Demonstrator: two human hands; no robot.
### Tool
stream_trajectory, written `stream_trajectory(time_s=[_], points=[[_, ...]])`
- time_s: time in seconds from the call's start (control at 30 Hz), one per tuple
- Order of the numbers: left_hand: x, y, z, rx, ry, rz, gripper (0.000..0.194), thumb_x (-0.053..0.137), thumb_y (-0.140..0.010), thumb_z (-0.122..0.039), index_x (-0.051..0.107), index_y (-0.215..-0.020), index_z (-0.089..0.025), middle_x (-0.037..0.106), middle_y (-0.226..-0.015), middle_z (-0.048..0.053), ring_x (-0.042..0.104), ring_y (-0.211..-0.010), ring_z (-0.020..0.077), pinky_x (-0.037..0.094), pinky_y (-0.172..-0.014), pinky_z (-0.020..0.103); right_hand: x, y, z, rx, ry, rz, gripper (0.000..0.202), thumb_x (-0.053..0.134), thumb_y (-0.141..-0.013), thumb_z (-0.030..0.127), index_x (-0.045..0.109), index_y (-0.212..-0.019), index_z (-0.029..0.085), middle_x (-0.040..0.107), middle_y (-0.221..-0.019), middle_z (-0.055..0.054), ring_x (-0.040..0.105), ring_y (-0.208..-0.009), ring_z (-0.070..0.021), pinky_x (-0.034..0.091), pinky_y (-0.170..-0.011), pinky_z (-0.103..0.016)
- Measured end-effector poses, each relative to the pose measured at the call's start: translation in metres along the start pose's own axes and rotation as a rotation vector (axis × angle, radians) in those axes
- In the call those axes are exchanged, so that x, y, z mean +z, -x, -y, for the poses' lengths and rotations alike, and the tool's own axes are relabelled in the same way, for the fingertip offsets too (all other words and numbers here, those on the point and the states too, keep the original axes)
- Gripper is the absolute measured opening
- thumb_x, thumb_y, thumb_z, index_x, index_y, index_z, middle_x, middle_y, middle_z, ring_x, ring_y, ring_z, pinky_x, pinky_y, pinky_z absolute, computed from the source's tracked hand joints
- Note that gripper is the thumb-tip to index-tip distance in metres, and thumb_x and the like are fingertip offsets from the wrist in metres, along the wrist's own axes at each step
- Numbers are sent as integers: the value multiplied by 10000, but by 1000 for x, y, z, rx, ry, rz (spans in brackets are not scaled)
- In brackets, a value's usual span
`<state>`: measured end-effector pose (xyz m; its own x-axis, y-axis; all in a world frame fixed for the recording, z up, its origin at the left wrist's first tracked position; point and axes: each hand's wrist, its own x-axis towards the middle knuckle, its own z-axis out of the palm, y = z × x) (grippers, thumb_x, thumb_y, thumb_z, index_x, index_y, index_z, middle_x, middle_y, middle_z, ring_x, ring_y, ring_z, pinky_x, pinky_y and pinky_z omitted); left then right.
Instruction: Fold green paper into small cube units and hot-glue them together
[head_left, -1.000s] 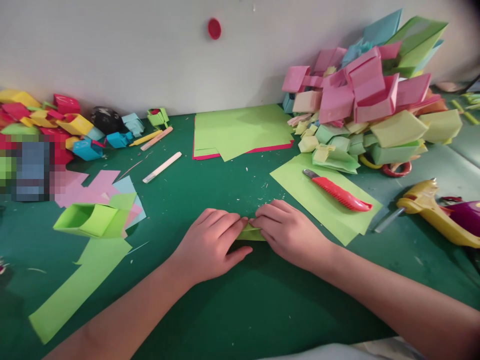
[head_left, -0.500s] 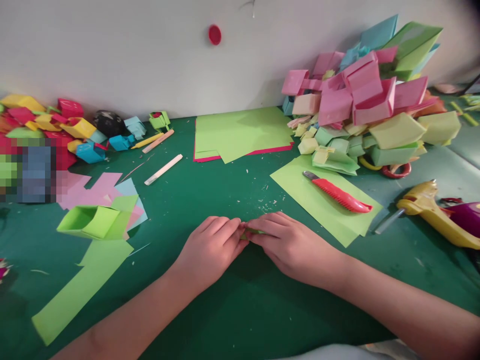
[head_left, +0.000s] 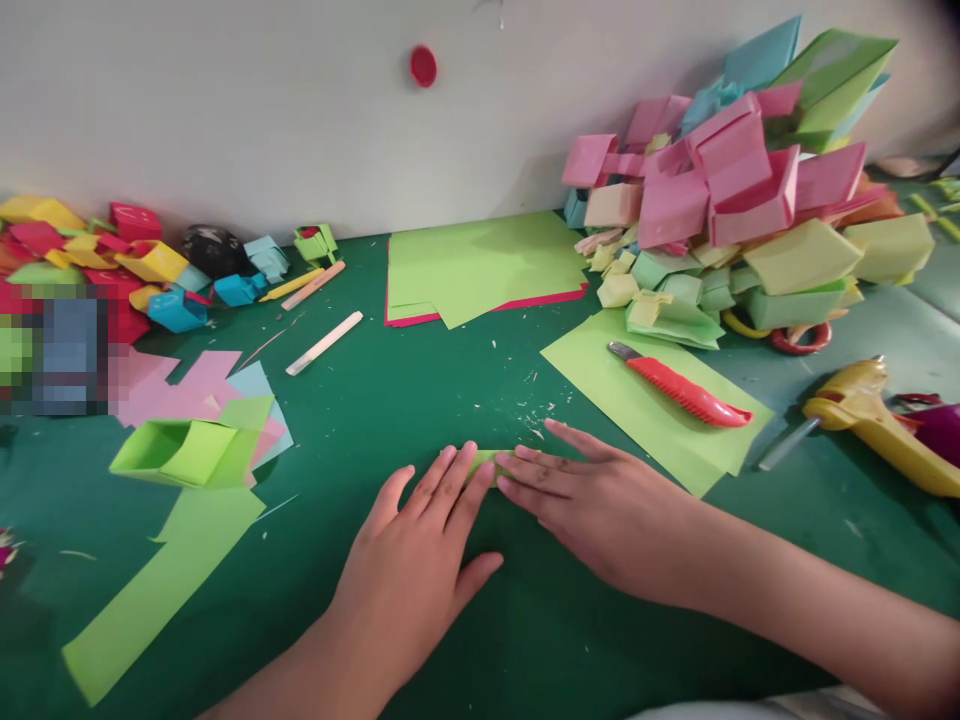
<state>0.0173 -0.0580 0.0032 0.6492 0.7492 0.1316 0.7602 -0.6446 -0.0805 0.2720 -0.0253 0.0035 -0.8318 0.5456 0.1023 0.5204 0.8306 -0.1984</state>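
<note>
A narrow folded strip of green paper (head_left: pixel 486 457) lies flat on the green table in front of me, partly covered by my fingers. My left hand (head_left: pixel 420 555) rests on its left part with fingers spread and thumb apart. From the other side, my right hand (head_left: pixel 592 500) presses its outstretched fingertips on the right part of the strip. Just beyond my right hand, a red utility knife (head_left: pixel 686 388) lies on a green paper sheet (head_left: pixel 600 355).
Green and red sheets (head_left: pixel 487 265) are stacked by the wall. A pile of folded paper boxes (head_left: pixel 720 190) stands back right, near a yellow glue gun (head_left: pixel 870 410). On the left are a green paper box (head_left: pixel 176 450), a long green strip (head_left: pixel 150 610) and a white pen-like stick (head_left: pixel 324 343).
Both hands have gone from pinching the green paper to lying flat on it with fingers stretched out. My left hand has opened and its thumb has moved away.
</note>
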Motion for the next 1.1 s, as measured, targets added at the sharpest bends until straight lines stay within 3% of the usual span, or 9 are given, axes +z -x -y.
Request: stream_trajectory(time_s=[0.13, 0.27, 0.37, 0.47, 0.6, 0.73, 0.9, 1.1], points=[[-6, 10, 11, 18, -11, 81, 578, 306, -1081, -526, 470, -1533, -205, 396, -1626, 148, 499, -1432, 360, 452, -1013, 546, -3, 5, -11, -57, -46, 40, 507, 425, -1056, 223, 429, -1562, 184, 435, -1611, -49, 468, -1464, -202, 153, -1320, -454], [-19, 6, 19, -6, 62, 101, 460, 395, -1078, -472, 569, -1451, -265, 505, -1569, 74, 482, -1450, 333, 338, -1144, 568, -2, 11, -16, -82, -75, 26, 518, 405, -1056, 199, 405, -1574, 181, 399, -1631, -52, 422, -1494, -208, 113, -1313, -464], [-26, -4, 23, -11, 113, 86, 360, 454, -1064, -356, 629, -1378, -326, 598, -1490, 21, 507, -1430, 329, 305, -1156, 586, -3, 16, -21, -46, -109, -23, 456, 409, -1067, 196, 501, -1512, 228, 527, -1554, -20, 500, -1440, -202, 190, -1282, -472], [-26, -13, 26, 23, 105, 23, 310, 489, -1041, -277, 698, -1268, -311, 704, -1355, 28, 586, -1351, 330, 334, -1113, 593, -7, 17, -26, -50, -159, -101, 362, 452, -1063, 194, 643, -1367, 246, 702, -1369, -3, 619, -1322, -211, 308, -1206, -484], [-12, -21, 29, 132, 52, -200, 216, 553, -1025, -270, 752, -1057, -193, 794, -1130, 89, 729, -1091, 271, 441, -997, 491, -9, 9, -27, -66, -170, -239, 287, 509, -1026, 179, 737, -1199, 188, 793, -1172, -55, 710, -1112, -257, 463, -1034, -496], [1, -26, 32, 161, 37, -308, 234, 608, -995, -255, 695, -1185, -149, 793, -1086, 84, 735, -979, 252, 479, -902, 446, -8, -3, -24, 21, -179, -231, 318, 575, -1005, 278, 695, -1277, 162, 768, -1149, -111, 687, -984, -268, 549, -885, -480], [9, -30, 35, 35, 133, -275, 398, 603, -996, -304, 548, -1361, -157, 731, -1195, 119, 696, -1076, 280, 515, -912, 447, -9, -20, -22, 197, -207, -192, 335, 536, -1011, 219, 676, -1312, 171, 750, -1073, -116, 699, -987, -277, 580, -845, -461], [14, -27, 35, -100, 368, -252, 417, 626, -962, -270, 475, -1346, -206, 630, -1268, 135, 696, -1049, 265, 616, -846, 397, -9, -22, -27, 327, -363, -311, 335, 521, -1004, 174, 715, -1272, 226, 767, -1040, -81, 717, -938, -227, 584, -763, -357]])
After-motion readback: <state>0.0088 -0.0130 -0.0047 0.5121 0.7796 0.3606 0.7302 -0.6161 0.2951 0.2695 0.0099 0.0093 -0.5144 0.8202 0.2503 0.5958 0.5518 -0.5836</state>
